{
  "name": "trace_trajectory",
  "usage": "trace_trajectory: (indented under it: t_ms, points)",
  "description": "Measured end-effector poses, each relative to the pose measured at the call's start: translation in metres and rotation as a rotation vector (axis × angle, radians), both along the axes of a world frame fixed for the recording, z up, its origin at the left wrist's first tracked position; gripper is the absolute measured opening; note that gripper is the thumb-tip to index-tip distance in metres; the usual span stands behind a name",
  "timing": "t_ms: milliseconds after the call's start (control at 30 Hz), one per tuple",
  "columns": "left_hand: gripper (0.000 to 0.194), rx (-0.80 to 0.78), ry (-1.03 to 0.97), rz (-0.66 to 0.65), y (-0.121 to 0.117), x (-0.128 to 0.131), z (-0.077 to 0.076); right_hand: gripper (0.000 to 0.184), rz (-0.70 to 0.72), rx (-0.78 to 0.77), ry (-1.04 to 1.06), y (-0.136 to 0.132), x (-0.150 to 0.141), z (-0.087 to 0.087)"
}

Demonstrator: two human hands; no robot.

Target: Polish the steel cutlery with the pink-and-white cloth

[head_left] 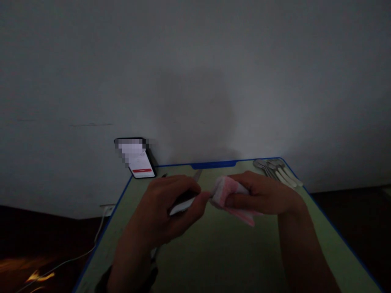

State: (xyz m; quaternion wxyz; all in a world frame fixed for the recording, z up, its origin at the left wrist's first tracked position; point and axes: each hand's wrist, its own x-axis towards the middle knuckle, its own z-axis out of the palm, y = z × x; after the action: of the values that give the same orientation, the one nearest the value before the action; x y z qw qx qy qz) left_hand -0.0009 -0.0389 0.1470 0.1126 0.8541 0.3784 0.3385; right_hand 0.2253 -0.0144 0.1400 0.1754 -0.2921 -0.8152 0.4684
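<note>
Closest to the camera, at the bottom left of the head view, a dark band (104, 280) sits around the left wrist. The left hand (165, 209) grips a white-handled utensil (181, 206) above the green table (214, 260); the right hand (265, 197) pinches a pink-and-white cloth (224, 191) at the utensil's far end, whose shape is hidden. If that end is sharp or pointed, it could catch the cloth or nick the fingers pinching through it. A hard pull might also twist the handle loose, since the grip looks light.

Past the right hand, a cluster of cutlery (281, 173) lies near the far corner; a wide sweep of that arm could knock it. A phone (140, 165) leans against the wall (195, 81) at the far left. Something thin and pale (198, 175) shows behind the left hand, too blurred to name.
</note>
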Motion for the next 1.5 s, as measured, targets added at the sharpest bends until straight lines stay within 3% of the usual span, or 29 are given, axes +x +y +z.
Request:
trace_trajectory:
  t_ms: [300,433,600,900,1233,1500]
  points:
    - [0.023,-0.028,0.053,0.009,0.003,0.008,-0.007,0.025,0.002,0.048,-0.049,0.001,-0.001,-0.003]
    - [0.02,-0.053,-0.003,0.052,0.005,-0.003,-0.013,0.029,-0.023,0.048,-0.119,0.003,0.014,-0.011]
    - [0.019,0.025,-0.091,0.087,0.004,-0.012,-0.014,0.029,-0.08,0.079,-0.069,0.004,0.028,-0.016]
    - [0.023,0.041,-0.002,-0.041,0.002,0.017,-0.002,0.024,0.096,0.058,0.017,0.002,-0.006,0.003]
    - [0.021,-0.013,-0.001,0.105,0.01,-0.002,-0.011,0.027,0.008,0.117,-0.071,0.007,0.012,-0.009]
    - [0.021,0.11,-0.107,0.172,0.006,-0.008,-0.018,0.032,-0.057,0.069,-0.079,0.006,0.024,-0.012]
